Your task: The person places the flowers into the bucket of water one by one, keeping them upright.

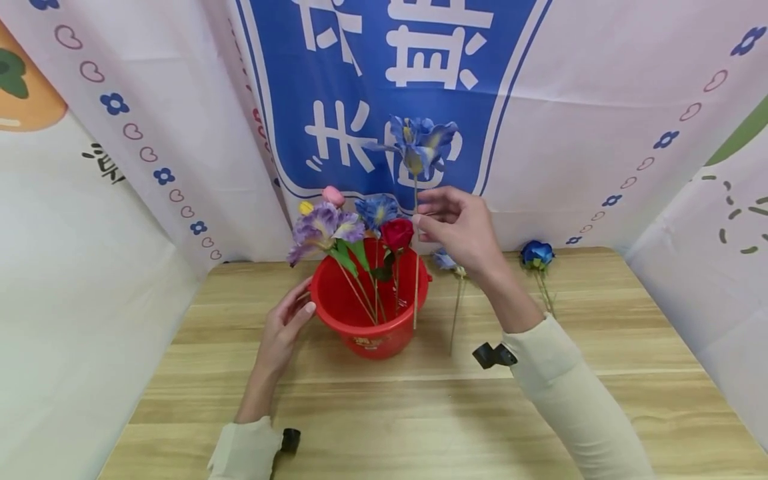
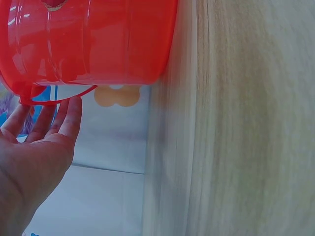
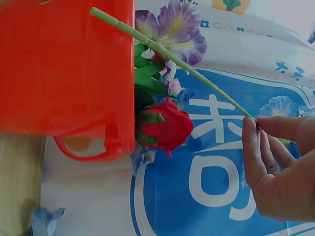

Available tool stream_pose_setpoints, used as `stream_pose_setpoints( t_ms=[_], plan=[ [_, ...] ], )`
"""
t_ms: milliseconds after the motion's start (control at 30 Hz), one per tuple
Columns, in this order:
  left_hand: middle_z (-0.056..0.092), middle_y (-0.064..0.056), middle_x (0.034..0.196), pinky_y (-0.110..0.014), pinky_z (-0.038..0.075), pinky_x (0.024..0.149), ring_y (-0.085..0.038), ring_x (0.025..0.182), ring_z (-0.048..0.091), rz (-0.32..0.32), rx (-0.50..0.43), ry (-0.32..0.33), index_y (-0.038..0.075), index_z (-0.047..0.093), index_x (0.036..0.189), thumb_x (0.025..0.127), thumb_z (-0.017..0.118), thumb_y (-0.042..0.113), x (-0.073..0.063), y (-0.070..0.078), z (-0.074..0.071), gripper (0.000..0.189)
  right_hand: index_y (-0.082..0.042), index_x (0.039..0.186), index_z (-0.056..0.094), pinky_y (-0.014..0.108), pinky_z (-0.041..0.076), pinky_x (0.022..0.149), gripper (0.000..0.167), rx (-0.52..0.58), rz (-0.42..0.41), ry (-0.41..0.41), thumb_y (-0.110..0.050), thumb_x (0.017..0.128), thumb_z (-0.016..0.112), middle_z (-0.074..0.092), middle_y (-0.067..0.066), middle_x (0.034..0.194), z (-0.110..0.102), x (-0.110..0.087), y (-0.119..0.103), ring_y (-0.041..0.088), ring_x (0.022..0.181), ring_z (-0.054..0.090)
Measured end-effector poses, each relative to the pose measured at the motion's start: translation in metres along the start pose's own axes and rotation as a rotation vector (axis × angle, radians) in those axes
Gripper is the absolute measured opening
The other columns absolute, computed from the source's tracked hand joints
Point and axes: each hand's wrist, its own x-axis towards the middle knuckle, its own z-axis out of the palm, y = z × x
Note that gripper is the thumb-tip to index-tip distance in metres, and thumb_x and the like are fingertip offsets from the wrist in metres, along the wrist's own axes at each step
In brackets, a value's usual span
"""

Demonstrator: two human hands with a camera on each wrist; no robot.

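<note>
My right hand (image 1: 456, 223) pinches the thin green stem of a blue iris (image 1: 420, 143) between thumb and fingertips, above the bucket's right side. The stem hangs nearly upright, and the right wrist view shows its lower end in front of the red bucket (image 3: 64, 69). Beside the bucket's left rim (image 1: 318, 300), my left hand (image 1: 285, 327) touches the side with fairly straight fingers. In the left wrist view these fingers (image 2: 71, 118) reach up to the thin red handle (image 2: 64, 101). Standing in the bucket are a purple iris (image 1: 324, 227), another blue iris (image 1: 377, 212) and a red rose (image 1: 397, 235).
Pink (image 1: 333, 195) and yellow (image 1: 306, 208) blooms show behind the purple iris. A pale blue flower (image 1: 445, 260) lies on the wooden table (image 1: 384, 427) right of the bucket. Farther right lies a blue rose (image 1: 537, 255). A printed cloth (image 1: 576, 133) hangs behind the table.
</note>
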Motion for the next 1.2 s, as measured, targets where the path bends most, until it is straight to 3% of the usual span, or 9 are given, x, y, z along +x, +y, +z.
stream_pose_setpoints(
  t_ms=[167,333,567,800,1033,1200],
  plan=[
    [0.066,0.01,0.137,-0.016,0.057,0.103,-0.007,0.126,0.065,-0.01,0.005,-0.003,-0.007,0.048,0.156,0.108,0.057,0.003,0.0,0.001,0.0,0.05,-0.002,0.132,0.071,0.044,0.069,0.082,0.036,-0.009,-0.014,-0.011,-0.003,0.097,0.077,0.073,0.016,0.113,0.008,0.004,-0.001,0.028,0.095,0.076],
    [0.065,0.005,0.139,-0.017,0.057,0.103,-0.008,0.126,0.065,-0.016,0.007,0.003,-0.007,0.049,0.156,0.108,0.057,0.003,0.0,0.002,0.0,0.05,-0.001,0.132,0.072,0.039,0.069,0.079,0.036,-0.01,-0.031,-0.019,-0.004,0.096,0.077,0.075,0.019,0.116,0.014,0.01,-0.003,0.021,0.091,0.077],
    [0.064,-0.001,0.141,-0.017,0.057,0.104,-0.008,0.127,0.065,-0.017,0.011,0.003,-0.007,0.049,0.156,0.108,0.057,0.004,-0.001,0.003,0.0,0.049,-0.001,0.132,0.072,0.031,0.068,0.076,0.035,-0.028,-0.029,-0.031,-0.005,0.098,0.077,0.075,0.018,0.117,0.026,0.021,-0.008,0.03,0.099,0.077],
    [0.066,0.001,0.14,-0.017,0.057,0.104,-0.008,0.126,0.065,-0.003,-0.006,0.0,-0.007,0.049,0.156,0.108,0.056,0.003,-0.001,0.002,0.0,0.049,-0.005,0.13,0.074,0.031,0.068,0.079,0.032,-0.057,-0.04,-0.027,-0.007,0.099,0.077,0.076,0.015,0.114,0.044,0.028,-0.007,0.033,0.105,0.077],
    [0.066,-0.001,0.142,-0.018,0.057,0.104,-0.011,0.128,0.066,0.0,-0.006,-0.004,-0.008,0.048,0.156,0.108,0.057,0.003,-0.001,0.001,0.0,0.05,-0.004,0.123,0.078,0.035,0.067,0.086,0.026,-0.162,-0.086,0.0,-0.008,0.097,0.078,0.08,0.012,0.107,0.062,0.035,0.007,0.024,0.096,0.079],
    [0.065,-0.004,0.143,-0.017,0.057,0.104,-0.008,0.127,0.066,-0.002,0.003,-0.003,-0.007,0.049,0.156,0.108,0.057,0.003,-0.001,0.0,-0.001,0.05,-0.004,0.122,0.079,0.033,0.068,0.075,0.025,-0.196,-0.085,0.015,-0.006,0.097,0.078,0.08,0.013,0.106,0.073,0.037,0.021,0.026,0.092,0.08]
  ],
)
